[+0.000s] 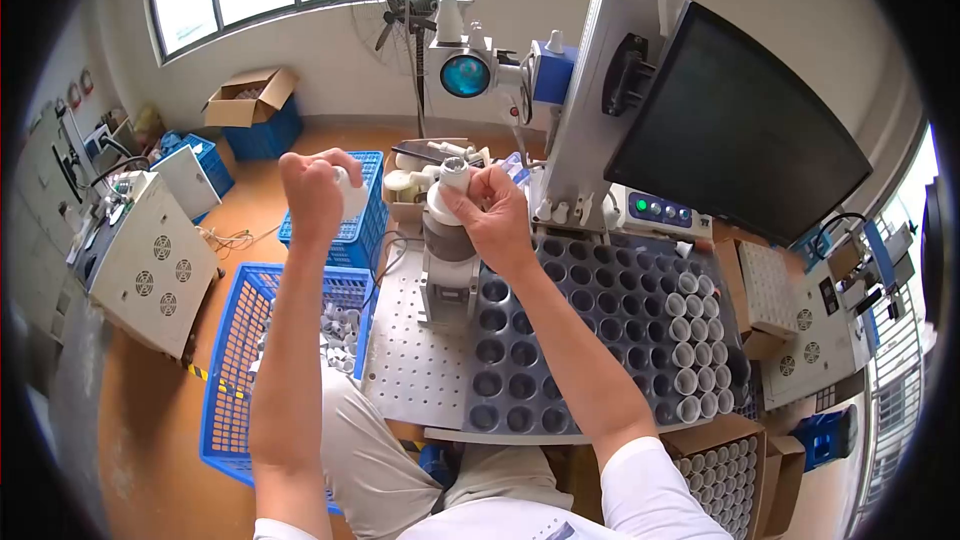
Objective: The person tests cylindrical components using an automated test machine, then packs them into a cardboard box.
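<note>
My right hand (492, 212) pinches a white plastic fitting (454, 176), round and hollow at its top. The fitting stands upright over a grey cylindrical fixture (448, 238), which rises from a perforated metal plate (415, 365). To the left, my left hand (318, 185) is raised with its fingers curled around a white plastic piece (351, 196); the fingers cover part of it. Beside the fixture, a dark tray (572, 340) has rows of round holes. White cups (696, 345) fill several holes along its right side.
Above the fixture hangs a machine head with a blue-green lens (465, 75). A large monitor (740, 125) overhangs the tray's far right. White parts lie in the blue basket (225, 395) by my left leg. A cardboard box (770, 440) of white cups stands lower right.
</note>
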The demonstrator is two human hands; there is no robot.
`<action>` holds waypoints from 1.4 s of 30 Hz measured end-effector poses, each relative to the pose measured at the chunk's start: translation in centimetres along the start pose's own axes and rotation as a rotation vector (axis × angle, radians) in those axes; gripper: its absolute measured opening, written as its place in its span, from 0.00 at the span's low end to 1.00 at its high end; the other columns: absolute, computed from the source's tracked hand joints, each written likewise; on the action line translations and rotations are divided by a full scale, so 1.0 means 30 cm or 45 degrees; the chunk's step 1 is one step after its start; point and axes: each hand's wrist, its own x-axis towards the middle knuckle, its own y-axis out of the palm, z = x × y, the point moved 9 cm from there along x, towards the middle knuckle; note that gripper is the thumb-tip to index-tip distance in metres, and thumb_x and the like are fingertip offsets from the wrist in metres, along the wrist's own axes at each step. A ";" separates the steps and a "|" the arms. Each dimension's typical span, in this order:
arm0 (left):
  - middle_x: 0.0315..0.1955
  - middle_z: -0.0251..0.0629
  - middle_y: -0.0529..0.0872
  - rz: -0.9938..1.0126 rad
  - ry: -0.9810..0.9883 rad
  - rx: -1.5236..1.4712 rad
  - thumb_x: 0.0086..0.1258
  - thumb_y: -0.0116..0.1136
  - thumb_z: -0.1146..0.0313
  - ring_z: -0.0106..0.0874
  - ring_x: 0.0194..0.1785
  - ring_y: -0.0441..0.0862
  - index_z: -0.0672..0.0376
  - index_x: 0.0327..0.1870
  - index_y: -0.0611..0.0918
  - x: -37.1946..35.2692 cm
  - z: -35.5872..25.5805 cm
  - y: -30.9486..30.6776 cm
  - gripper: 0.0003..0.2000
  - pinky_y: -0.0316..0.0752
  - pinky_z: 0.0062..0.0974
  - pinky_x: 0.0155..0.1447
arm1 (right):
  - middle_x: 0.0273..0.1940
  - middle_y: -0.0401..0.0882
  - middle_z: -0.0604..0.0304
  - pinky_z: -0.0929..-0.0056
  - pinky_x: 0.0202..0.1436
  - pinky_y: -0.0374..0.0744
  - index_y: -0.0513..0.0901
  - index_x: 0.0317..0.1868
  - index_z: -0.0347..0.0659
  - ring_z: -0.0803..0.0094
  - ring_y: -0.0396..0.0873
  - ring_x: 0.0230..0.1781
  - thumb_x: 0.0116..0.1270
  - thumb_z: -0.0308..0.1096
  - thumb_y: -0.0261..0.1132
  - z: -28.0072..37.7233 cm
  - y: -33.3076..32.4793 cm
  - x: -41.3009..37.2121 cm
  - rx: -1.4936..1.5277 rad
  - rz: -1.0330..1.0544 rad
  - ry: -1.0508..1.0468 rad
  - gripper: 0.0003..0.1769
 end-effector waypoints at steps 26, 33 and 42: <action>0.40 0.63 0.76 1.040 -0.362 1.077 0.58 0.45 0.75 0.58 0.49 0.72 0.71 0.36 0.73 -0.645 0.805 0.066 0.09 0.67 0.48 0.56 | 0.58 0.74 0.43 0.52 0.63 0.68 0.80 0.54 0.43 0.47 0.71 0.60 0.41 0.61 0.73 -0.437 -1.637 -0.474 -1.813 0.102 1.096 0.42; 0.39 0.61 0.76 0.986 -0.446 1.008 0.58 0.46 0.75 0.58 0.47 0.71 0.71 0.35 0.73 -0.633 0.746 0.057 0.08 0.67 0.48 0.55 | 0.36 0.83 0.46 0.63 0.46 0.78 0.84 0.40 0.35 0.58 0.82 0.42 0.39 0.55 0.75 -0.393 -1.660 -0.436 -1.731 0.035 0.873 0.33; 0.42 0.61 0.78 1.023 -0.426 1.042 0.60 0.47 0.73 0.58 0.50 0.73 0.71 0.38 0.74 -0.628 0.740 0.076 0.10 0.68 0.47 0.57 | 0.58 0.70 0.43 0.58 0.65 0.68 0.82 0.47 0.36 0.54 0.66 0.65 0.43 0.53 0.76 -0.048 -0.898 -0.254 -1.358 0.265 0.342 0.35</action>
